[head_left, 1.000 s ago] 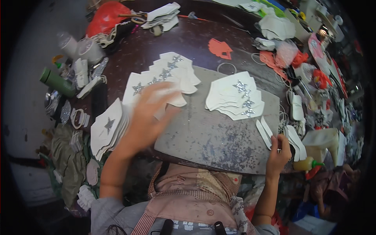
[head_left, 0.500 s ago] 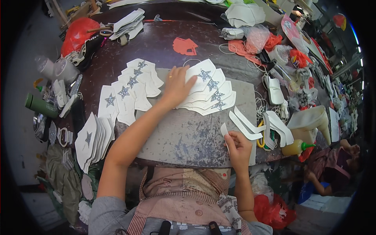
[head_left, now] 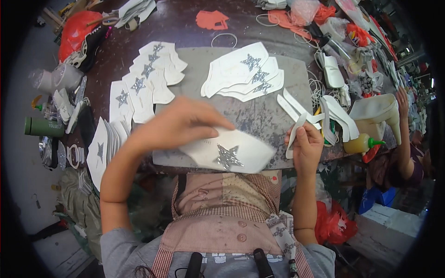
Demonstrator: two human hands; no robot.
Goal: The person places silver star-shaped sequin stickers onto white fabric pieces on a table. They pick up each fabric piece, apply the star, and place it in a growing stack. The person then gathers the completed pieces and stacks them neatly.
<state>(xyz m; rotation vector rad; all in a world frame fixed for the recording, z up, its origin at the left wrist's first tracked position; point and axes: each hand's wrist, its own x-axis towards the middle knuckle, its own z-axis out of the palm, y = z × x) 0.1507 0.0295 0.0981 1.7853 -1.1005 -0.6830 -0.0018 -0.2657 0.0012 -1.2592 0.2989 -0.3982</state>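
Observation:
My left hand, a little blurred, grips a white shoe-upper piece with a silver glitter star, low over the front of the grey board. Between thumb and fingers of my right hand is a curved white strip, held upright to the right of that piece. Beyond both hands, a fanned stack of matching star pieces lies on the board. More overlapping star pieces spread along the left, with a thick stack at the near left corner. Loose white strips lie right of my right hand.
A yellow glue bottle with a green tip and a cream plastic container stand at right. A green flask and shoes are at left. An orange-red cutout lies at the back. Another person's arm shows far right.
My left hand has taken a star piece from the fanned stack and brought it toward me. My right hand, still with its strip, has shifted up and right in view; the whole view has tilted.

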